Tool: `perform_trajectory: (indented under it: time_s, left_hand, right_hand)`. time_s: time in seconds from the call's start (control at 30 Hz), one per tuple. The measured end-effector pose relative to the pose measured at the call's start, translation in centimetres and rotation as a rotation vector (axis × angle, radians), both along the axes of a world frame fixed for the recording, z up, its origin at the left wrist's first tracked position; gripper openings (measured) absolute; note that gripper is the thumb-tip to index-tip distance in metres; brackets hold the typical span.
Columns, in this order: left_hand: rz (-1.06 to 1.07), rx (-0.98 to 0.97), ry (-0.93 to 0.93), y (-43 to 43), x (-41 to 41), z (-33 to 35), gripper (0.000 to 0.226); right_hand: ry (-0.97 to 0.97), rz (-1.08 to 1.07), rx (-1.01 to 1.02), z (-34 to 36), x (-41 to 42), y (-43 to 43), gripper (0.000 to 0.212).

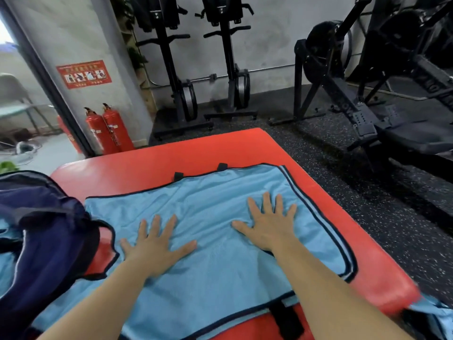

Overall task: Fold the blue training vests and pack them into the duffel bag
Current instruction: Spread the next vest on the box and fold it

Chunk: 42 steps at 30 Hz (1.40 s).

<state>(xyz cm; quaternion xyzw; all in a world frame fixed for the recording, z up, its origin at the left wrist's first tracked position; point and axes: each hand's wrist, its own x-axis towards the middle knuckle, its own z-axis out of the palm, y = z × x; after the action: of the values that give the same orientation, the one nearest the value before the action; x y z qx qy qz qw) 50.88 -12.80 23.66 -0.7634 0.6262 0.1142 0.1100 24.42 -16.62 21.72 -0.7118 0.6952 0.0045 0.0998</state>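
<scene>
Nearest us, both hands lie flat with fingers spread: the left hand point(157, 244) and the right hand point(267, 224) press palm-down on a blue vest point(208, 200), gripping nothing. The vest is spread flat across a red mat point(220, 148), its dark-trimmed edges showing all round. At the left sits the navy duffel bag point(44, 229) – open, with light blue cloth visible inside – touching the vest's left edge. More blue cloth point(431, 312) hangs off the mat's near right corner (we cannot tell what it is). Beyond the mat we see speckled black floor point(343, 168), 2 red fire extinguishers point(107, 128) and 2 upright black exercise machines point(181, 69) by the wall.
</scene>
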Motion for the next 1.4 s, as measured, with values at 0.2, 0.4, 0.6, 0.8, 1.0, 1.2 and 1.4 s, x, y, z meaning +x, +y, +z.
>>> perform_trajectory:
  time_s: [0.2,0.4,0.6,0.8,1.0,1.2,1.4]
  left_hand:
    - [-0.056,-0.108,0.027,2.2,-3.0,1.6,0.094]
    - [-0.145,-0.053,0.078,8.7,-8.0,0.9,0.092]
    - [-0.231,0.102,-0.010,11.6,-6.1,0.0,0.117]
    - [-0.266,0.135,-0.027,10.5,-7.0,3.8,0.119]
    - [-0.384,-0.158,0.198,5.3,-13.7,5.6,0.048]
    - [-0.364,-0.296,0.314,-0.6,-21.8,5.9,0.019]
    - [-0.335,-0.297,0.351,-7.4,-26.1,3.8,0.018]
  right_hand:
    - [-0.105,0.016,-0.001,2.1,-1.8,4.0,0.081]
    - [-0.023,-0.064,-0.039,0.1,-4.7,11.4,0.097]
    - [-0.043,-0.121,0.047,0.2,-7.4,14.9,0.095]
    - [-0.092,-0.218,-0.260,1.8,-8.3,14.8,0.047]
    - [-0.083,-0.396,-0.379,3.1,-10.6,13.1,0.022]
    - [-0.060,-0.484,-0.281,2.4,-12.0,10.9,0.025]
    - [-0.158,-0.567,-0.237,1.8,-12.6,10.4,0.029]
